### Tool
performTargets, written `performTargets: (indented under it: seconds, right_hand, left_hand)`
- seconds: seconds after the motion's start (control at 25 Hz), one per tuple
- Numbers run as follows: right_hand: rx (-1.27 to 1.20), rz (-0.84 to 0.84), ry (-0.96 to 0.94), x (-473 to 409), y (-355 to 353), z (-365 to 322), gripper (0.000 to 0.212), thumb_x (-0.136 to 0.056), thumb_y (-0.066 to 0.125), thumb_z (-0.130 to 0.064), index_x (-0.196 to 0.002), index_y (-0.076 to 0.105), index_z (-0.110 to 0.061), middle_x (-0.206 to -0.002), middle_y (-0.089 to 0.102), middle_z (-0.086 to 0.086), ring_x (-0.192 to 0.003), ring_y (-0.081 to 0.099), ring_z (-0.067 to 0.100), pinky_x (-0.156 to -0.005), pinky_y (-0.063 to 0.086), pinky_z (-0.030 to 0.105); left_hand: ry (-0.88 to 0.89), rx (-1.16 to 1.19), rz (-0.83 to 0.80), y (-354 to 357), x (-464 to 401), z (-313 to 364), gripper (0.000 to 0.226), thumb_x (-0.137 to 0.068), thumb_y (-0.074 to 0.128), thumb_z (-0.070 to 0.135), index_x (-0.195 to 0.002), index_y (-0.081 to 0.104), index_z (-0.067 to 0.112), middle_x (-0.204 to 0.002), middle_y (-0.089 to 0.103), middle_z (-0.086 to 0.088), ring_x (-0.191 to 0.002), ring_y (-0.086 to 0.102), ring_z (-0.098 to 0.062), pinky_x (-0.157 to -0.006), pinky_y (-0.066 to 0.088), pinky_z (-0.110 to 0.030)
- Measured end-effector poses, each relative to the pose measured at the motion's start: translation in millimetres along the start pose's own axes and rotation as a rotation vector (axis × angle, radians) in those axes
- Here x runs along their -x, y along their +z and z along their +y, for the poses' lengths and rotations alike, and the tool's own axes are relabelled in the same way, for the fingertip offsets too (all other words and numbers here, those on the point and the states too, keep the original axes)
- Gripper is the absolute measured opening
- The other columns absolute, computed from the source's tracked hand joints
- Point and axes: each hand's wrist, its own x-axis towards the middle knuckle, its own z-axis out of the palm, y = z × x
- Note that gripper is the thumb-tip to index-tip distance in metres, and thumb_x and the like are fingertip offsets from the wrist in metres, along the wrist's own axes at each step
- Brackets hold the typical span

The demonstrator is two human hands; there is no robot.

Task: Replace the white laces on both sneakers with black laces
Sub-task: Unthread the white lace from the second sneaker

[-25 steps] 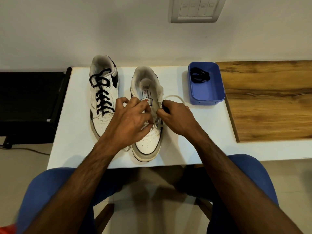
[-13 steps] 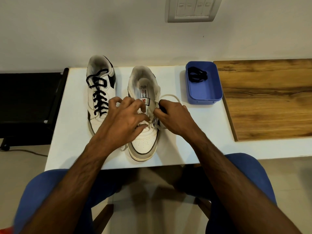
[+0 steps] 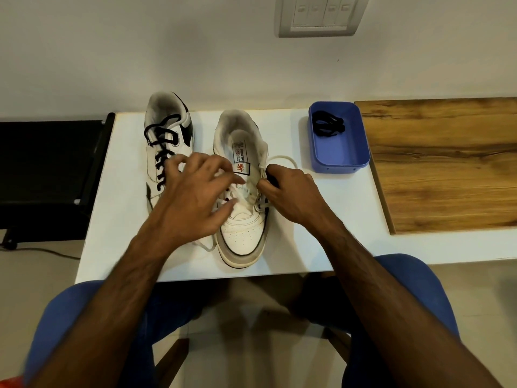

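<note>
Two white sneakers stand side by side on the white table (image 3: 330,219). The left sneaker (image 3: 170,135) carries black laces. The right sneaker (image 3: 243,236) still has its white lace (image 3: 282,159), which loops out at its right side and trails at the toe's left. My left hand (image 3: 195,194) lies over the right sneaker's eyelets with fingers spread and slightly bent; its grip is blurred. My right hand (image 3: 291,191) pinches the white lace at the shoe's right eyelets. A coiled black lace (image 3: 327,126) lies in the blue tray (image 3: 341,161).
A wooden board (image 3: 447,163) covers the table's right part. A black stand (image 3: 47,169) sits left of the table. A switch plate (image 3: 319,15) is on the wall behind. My blue-clad knees (image 3: 414,289) are under the table's front edge.
My left hand's fingers have uncurled and spread over the right sneaker's tongue. My right hand stays at the right eyelets with the lace. The view shifted slightly.
</note>
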Motion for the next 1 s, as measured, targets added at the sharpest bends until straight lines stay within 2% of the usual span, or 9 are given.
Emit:
performTargets:
  seconds: [0.12, 0.24, 0.36, 0.56, 0.68, 0.76, 0.92, 1.0]
  right_hand:
    - [0.001, 0.012, 0.002, 1, 0, -2, 0.036, -0.098, 0.048, -0.032, -0.065, 0.033, -0.024, -0.059, 0.041, -0.005, -0.056, 0.038, 0.014, -0.07, 0.027, 0.034]
    - [0.003, 0.008, 0.002, 1, -1, -3, 0.037, -0.098, 0.048, -0.032, -0.065, 0.032, -0.025, -0.059, 0.041, -0.005, -0.056, 0.038, 0.013, -0.07, 0.027, 0.033]
    - [0.003, 0.003, 0.009, 0, -1, -1, 0.036, -0.098, 0.047, -0.033, -0.066, 0.034, -0.024, -0.06, 0.042, -0.006, -0.057, 0.04, 0.014, -0.071, 0.027, 0.033]
    - [-0.009, -0.003, 0.0, -1, 0, 2, 0.034, -0.098, 0.047, -0.034, -0.067, 0.036, -0.024, -0.063, 0.047, -0.006, -0.063, 0.043, 0.019, -0.072, 0.031, 0.034]
    - [-0.01, 0.01, -0.008, -1, 1, 2, 0.035, -0.098, 0.048, -0.035, -0.066, 0.036, -0.025, -0.062, 0.046, -0.006, -0.06, 0.042, 0.016, -0.071, 0.031, 0.034]
    - [-0.013, 0.014, -0.009, -1, 2, 2, 0.036, -0.098, 0.048, -0.034, -0.066, 0.035, -0.026, -0.062, 0.045, -0.006, -0.059, 0.04, 0.015, -0.071, 0.031, 0.034]
    - [-0.016, 0.014, -0.003, 0, 1, 0, 0.036, -0.098, 0.047, -0.034, -0.066, 0.035, -0.026, -0.062, 0.045, -0.006, -0.058, 0.04, 0.014, -0.071, 0.03, 0.034]
    - [-0.015, 0.009, 0.003, -1, 1, 1, 0.034, -0.097, 0.047, -0.034, -0.067, 0.037, -0.024, -0.062, 0.046, -0.005, -0.06, 0.041, 0.017, -0.07, 0.03, 0.034]
  left_hand:
    - [0.103, -0.031, -0.061, 19, -6, 13, 0.02, -0.083, 0.077, 0.037, -0.1, 0.074, 0.026, -0.114, 0.064, 0.002, -0.112, 0.054, -0.026, -0.094, 0.026, -0.048]
    - [0.08, -0.065, -0.042, 23, -8, 16, 0.017, -0.077, 0.083, 0.034, -0.088, 0.075, 0.024, -0.107, 0.066, 0.003, -0.108, 0.055, -0.025, -0.092, 0.026, -0.048]
    - [0.09, -0.091, 0.016, 15, -6, 11, 0.016, -0.082, 0.073, 0.035, -0.087, 0.07, 0.02, -0.104, 0.066, 0.002, -0.106, 0.058, -0.026, -0.094, 0.027, -0.046]
    - [-0.082, -0.091, 0.095, 0, 2, -11, 0.019, -0.083, 0.064, 0.034, -0.09, 0.064, 0.017, -0.107, 0.065, -0.001, -0.105, 0.056, -0.029, -0.09, 0.027, -0.045]
    - [0.026, -0.05, -0.017, 12, -1, -2, 0.026, -0.083, 0.067, 0.04, -0.103, 0.07, 0.023, -0.116, 0.063, 0.001, -0.113, 0.053, -0.026, -0.094, 0.025, -0.046]
    - [0.124, -0.073, -0.068, 20, -3, 6, 0.02, -0.085, 0.072, 0.038, -0.099, 0.074, 0.025, -0.114, 0.064, 0.002, -0.113, 0.053, -0.026, -0.095, 0.025, -0.048]
    - [0.148, -0.112, -0.019, 16, -5, 7, 0.017, -0.086, 0.062, 0.035, -0.089, 0.072, 0.021, -0.105, 0.066, 0.004, -0.108, 0.057, -0.025, -0.094, 0.026, -0.049]
    - [0.097, -0.079, 0.035, 5, -2, 1, 0.014, -0.081, 0.062, 0.03, -0.086, 0.068, 0.018, -0.103, 0.066, 0.003, -0.106, 0.057, -0.025, -0.094, 0.027, -0.048]
